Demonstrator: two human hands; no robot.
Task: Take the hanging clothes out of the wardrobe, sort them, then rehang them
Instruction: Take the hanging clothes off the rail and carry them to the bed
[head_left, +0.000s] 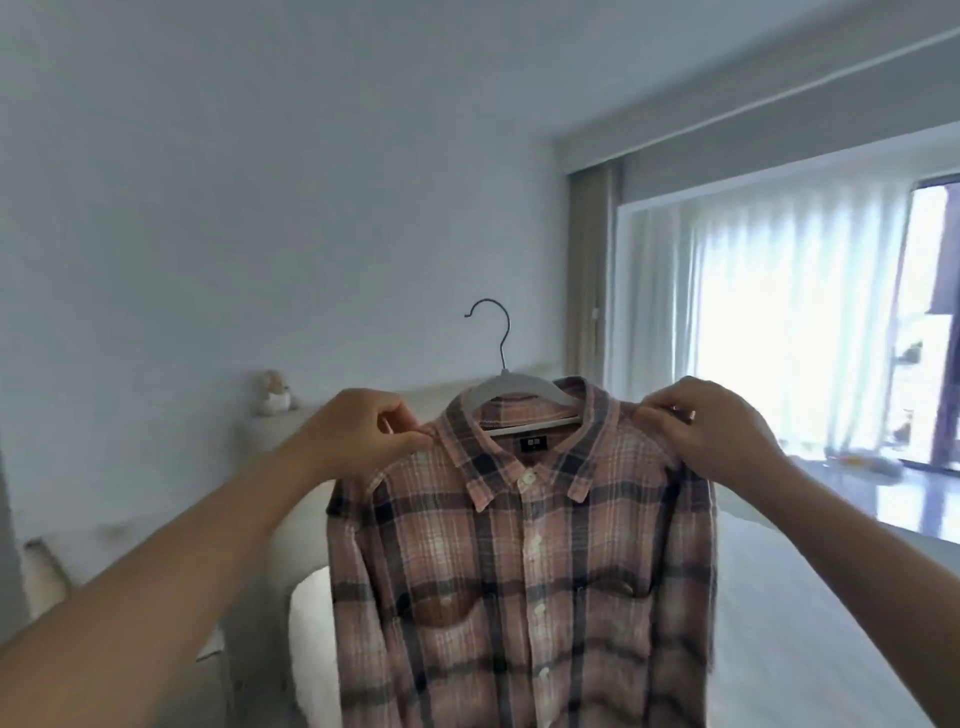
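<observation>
One plaid shirt (524, 561), hem cut off below, hangs on one white hanger (519, 391), its arms hidden inside. Left hand (358, 436) and right hand (711, 431) each pinch a shoulder.

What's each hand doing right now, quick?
Left hand: pinches the plaid shirt at its shoulder.
Right hand: pinches the shirt's other shoulder.
The shirt sits on a white hanger.

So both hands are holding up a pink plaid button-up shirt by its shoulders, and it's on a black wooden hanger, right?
Not quite: the head view shows a white plastic hanger with a dark metal hook. The left hand and right hand do hold the pink plaid button-up shirt by its shoulders.
</observation>
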